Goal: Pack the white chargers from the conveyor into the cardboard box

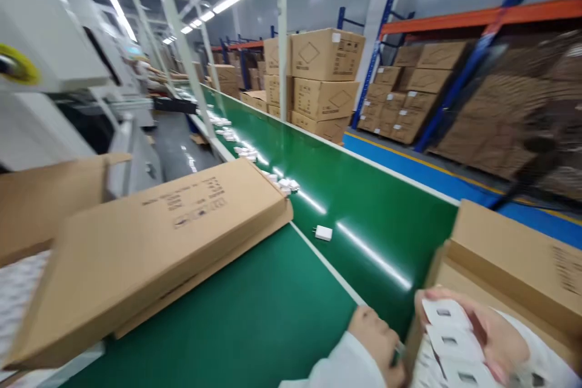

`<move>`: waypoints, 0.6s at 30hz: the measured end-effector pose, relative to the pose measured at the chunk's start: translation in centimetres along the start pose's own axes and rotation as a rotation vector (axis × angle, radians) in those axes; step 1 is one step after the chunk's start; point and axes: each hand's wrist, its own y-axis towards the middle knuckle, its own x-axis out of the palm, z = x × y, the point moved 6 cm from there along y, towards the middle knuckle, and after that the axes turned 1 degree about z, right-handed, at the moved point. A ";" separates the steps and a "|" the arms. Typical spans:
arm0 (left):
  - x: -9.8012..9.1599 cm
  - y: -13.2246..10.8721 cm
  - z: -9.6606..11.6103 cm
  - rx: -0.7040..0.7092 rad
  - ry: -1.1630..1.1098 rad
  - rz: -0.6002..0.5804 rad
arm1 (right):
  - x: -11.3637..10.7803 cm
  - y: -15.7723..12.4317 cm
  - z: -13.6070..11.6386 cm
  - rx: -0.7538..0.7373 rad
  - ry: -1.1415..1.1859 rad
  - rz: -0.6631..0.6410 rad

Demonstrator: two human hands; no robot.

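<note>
My right hand [504,333] is closed around a row of white USB chargers [450,339], their ports facing up, at the open carton [513,254] at lower right. More white pieces show just below its fingers; I cannot tell whether they are also gripped. Close by on the left, my left hand [375,339] is curled with its knuckles up, beside the carton's near side. Whatever its fingers hold, if anything, is hidden. One white charger [324,233] with metal prongs lies alone on the green conveyor belt [364,194].
A large cardboard box [173,248] lies across the green side table [236,303] at left. Several white chargers [286,185] are scattered further up the belt. Stacked cartons [325,79] and a blue-orange rack [482,18] stand beyond. A white upright post [282,42] rises beside the belt.
</note>
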 end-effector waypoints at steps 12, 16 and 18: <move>-2.8 -0.4 1.4 0.003 0.057 0.127 | 6.7 -6.2 -5.3 -0.409 -0.142 -0.418; -2.8 -0.6 2.0 0.034 0.135 0.118 | 7.0 -6.5 -5.0 -0.556 -0.075 -0.490; -2.8 -0.6 2.1 0.028 0.153 0.112 | 6.9 -6.6 -4.6 -0.556 -0.095 -0.501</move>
